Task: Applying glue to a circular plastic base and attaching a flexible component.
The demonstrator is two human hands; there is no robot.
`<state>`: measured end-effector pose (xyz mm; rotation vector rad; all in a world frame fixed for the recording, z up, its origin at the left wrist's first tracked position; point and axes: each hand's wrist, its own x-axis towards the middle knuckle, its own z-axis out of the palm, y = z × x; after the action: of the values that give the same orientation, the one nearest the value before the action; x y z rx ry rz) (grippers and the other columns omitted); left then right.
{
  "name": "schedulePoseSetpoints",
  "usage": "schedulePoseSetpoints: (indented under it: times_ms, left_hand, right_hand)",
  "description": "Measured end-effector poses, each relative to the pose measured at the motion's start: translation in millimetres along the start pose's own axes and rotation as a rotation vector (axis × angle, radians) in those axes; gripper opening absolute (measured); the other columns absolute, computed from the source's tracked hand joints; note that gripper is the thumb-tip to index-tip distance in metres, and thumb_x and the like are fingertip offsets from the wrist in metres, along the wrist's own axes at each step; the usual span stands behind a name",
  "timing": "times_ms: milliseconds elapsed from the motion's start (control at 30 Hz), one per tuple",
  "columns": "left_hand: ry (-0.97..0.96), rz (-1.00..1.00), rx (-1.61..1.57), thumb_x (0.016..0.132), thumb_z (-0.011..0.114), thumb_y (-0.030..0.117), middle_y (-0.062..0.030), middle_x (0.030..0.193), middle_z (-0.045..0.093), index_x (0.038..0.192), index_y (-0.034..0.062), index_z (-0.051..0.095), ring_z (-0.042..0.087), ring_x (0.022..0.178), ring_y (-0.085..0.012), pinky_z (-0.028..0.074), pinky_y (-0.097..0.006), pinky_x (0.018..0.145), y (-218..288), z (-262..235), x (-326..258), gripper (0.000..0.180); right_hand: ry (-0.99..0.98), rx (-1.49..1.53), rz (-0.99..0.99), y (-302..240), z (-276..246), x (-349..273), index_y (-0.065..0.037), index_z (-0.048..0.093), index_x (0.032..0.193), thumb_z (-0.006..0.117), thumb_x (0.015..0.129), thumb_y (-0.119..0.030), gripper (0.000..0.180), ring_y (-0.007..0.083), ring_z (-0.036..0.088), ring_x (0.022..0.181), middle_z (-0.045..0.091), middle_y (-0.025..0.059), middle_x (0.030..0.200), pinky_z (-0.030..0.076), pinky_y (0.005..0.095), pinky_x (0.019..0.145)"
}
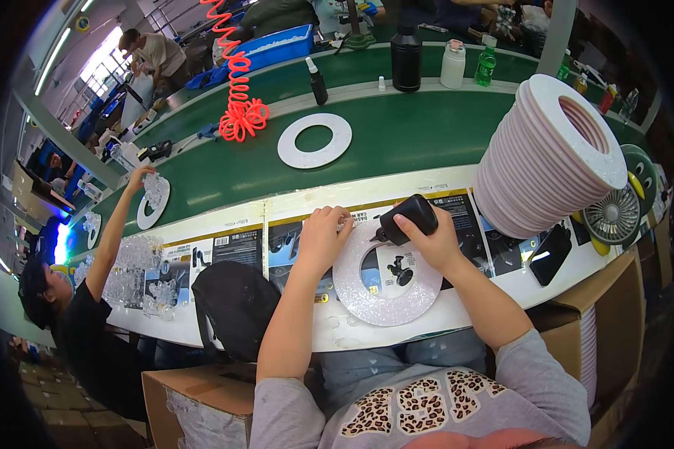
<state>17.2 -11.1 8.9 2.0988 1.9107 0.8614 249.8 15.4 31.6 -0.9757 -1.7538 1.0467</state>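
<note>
A black squeeze bottle (pixel 410 218) is gripped in my right hand (pixel 436 238), tilted with its narrow nozzle pointing down-left at the upper part of a glittery white ring (pixel 389 310). The ring lies flat on the white worktable (pixel 337 333) in front of me. My left hand (pixel 323 236) is at the ring's upper left edge, its fingers curled and pinched together. Whatever is between those fingertips is hidden or too small to tell. Through the ring's hole shows printed card on the tabletop. A few small clear pieces (pixel 342 322) lie near its lower left edge.
A tall stack of white rings (pixel 517 161) leans at the right, beside a small fan (pixel 612 217) and a black phone (pixel 552 256). Another ring (pixel 341 138) lies on the green conveyor (pixel 202 172). A black bag (pixel 236 310) is left of my arm; a co-worker (pixel 90 322) reaches across farther left.
</note>
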Motion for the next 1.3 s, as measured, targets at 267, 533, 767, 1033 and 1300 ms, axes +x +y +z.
schedulePoseSetpoints:
  times_ms: [267, 533, 767, 1033, 1300]
  left_hand:
    - [-0.021, -0.12, 0.025, 0.091, 0.064, 0.024, -0.0128, 0.091, 0.068, 0.097, 0.0037, 0.07, 0.063, 0.09, -0.0308, 0.049, -0.039, 0.082, 2, -16, 0, 0.022]
    - [-0.304, -0.314, 0.034, 0.086, 0.069, 0.042, -0.0137, 0.086, 0.072, 0.094, 0.002, 0.071, 0.068, 0.083, -0.0302, 0.052, -0.038, 0.077, 25, -39, -3, 0.041]
    - [-0.334, -0.189, 0.256, 0.078, 0.075, 0.05, -0.0168, 0.094, 0.069, 0.1, 0.0002, 0.065, 0.067, 0.091, -0.0326, 0.052, -0.041, 0.079, 38, -25, -20, 0.056]
    - [-0.21, -0.081, 0.352, 0.071, 0.079, 0.048, -0.0173, 0.092, 0.067, 0.093, -0.0017, 0.063, 0.066, 0.09, -0.0331, 0.053, -0.042, 0.076, 36, -4, -21, 0.057]
    - [-0.151, -0.046, 0.315, 0.069, 0.081, 0.043, -0.0171, 0.095, 0.067, 0.096, -0.0006, 0.064, 0.064, 0.094, -0.033, 0.053, -0.042, 0.077, 38, 3, -21, 0.054]
  right_hand:
    - [0.119, 0.173, 0.004, 2, 1, 6, 0.0, 0.068, 0.092, 0.071, 0.089, -0.026, 0.027, 0.0151, 0.063, 0.072, 0.07, 0.0083, 0.08, 0.049, 0.0286, 0.07]
    - [0.317, 0.577, 0.307, 14, -10, 19, -0.006, 0.066, 0.091, 0.073, 0.088, -0.034, 0.03, 0.0066, 0.052, 0.052, 0.062, 0.0005, 0.071, 0.04, 0.0209, 0.047]
    - [0.333, 0.705, 0.353, 22, -7, 19, -0.003, 0.066, 0.098, 0.076, 0.086, -0.035, 0.036, 0.0087, 0.057, 0.054, 0.065, 0.0037, 0.074, 0.047, 0.0213, 0.05]
    - [0.289, 0.857, 0.431, 15, -11, 19, -0.009, 0.058, 0.104, 0.071, 0.09, -0.032, 0.03, 0.0097, 0.059, 0.071, 0.063, 0.0021, 0.088, 0.047, 0.024, 0.058]
    - [0.265, 0.96, 0.455, 7, -13, 20, -0.012, 0.057, 0.106, 0.072, 0.089, -0.034, 0.031, 0.0094, 0.058, 0.072, 0.062, 0.0011, 0.089, 0.047, 0.0241, 0.06]
